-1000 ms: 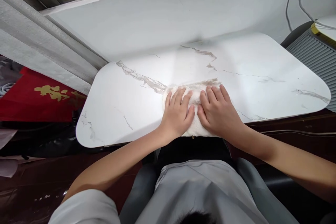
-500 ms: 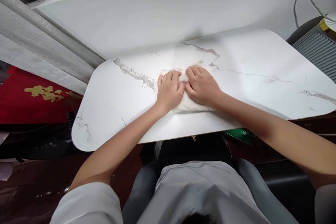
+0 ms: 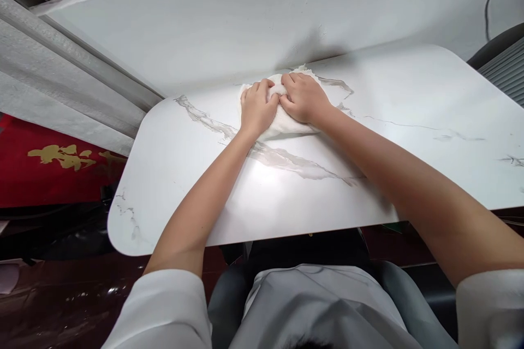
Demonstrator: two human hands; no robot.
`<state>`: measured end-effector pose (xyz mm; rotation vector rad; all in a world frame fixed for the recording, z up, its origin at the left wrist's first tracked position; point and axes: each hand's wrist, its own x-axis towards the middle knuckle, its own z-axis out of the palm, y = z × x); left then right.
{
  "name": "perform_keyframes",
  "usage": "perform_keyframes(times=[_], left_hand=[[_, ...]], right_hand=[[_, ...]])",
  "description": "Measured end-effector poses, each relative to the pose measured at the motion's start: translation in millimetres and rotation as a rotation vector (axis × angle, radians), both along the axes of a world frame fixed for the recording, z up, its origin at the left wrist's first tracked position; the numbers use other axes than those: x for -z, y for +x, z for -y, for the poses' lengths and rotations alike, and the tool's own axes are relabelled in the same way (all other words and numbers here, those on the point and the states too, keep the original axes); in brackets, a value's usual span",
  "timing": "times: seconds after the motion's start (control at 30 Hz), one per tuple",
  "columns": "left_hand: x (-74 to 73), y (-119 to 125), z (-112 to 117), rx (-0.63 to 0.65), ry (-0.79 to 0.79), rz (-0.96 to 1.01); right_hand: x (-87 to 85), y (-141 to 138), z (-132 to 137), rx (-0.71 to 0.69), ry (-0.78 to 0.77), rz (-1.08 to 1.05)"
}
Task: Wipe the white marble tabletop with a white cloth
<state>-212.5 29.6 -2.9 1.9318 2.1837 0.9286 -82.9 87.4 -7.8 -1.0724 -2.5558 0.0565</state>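
Observation:
A bunched white cloth (image 3: pixel 282 122) with a ruffled far edge lies on the white marble-patterned table (image 3: pixel 164 174), close to its back edge. My left hand (image 3: pixel 257 106) presses on the cloth's left part, fingers curled into it. On the right part, my right hand (image 3: pixel 305 95) grips it the same way. The two thumbs nearly meet over the middle, where a fold of cloth bulges up between the hands. Both arms are stretched forward, and the hands cover much of the cloth.
Behind the table rises a pale wall (image 3: pixel 245 22), wet-looking in spots. A grey-white curtain or panel (image 3: pixel 61 76) stands at the left, above a red cloth with gold marks (image 3: pixel 61 169). A ribbed grey object (image 3: pixel 505 73) and a hanging cable (image 3: pixel 489 5) are at the right.
Both hands have pushed the cloth away from me, from the middle of the table to near its back edge. The grip looks unchanged, and the view has shifted slightly.

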Motion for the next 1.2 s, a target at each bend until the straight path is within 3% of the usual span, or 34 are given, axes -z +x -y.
perform_keyframes(times=[0.3, 0.5, 0.67, 0.9, 1.2], left_hand=[[2.9, -18, -42, 0.014, 0.039, 0.054], [-1.4, -22, -56, 0.001, 0.033, 0.116], [-0.5, -25, -64, 0.013, 0.059, 0.138], [-0.7, -24, -63, 0.02, 0.032, 0.093], [5.7, -17, -37, 0.002, 0.011, 0.039]], right_hand=[[-12.9, -18, -26, 0.121, -0.036, 0.101], [-14.6, -26, -44, 0.152, -0.069, 0.145], [-9.7, -28, -55, 0.148, -0.064, 0.044], [-4.3, -29, -59, 0.132, -0.068, 0.025], [-4.3, -17, -27, 0.058, -0.025, 0.071]])
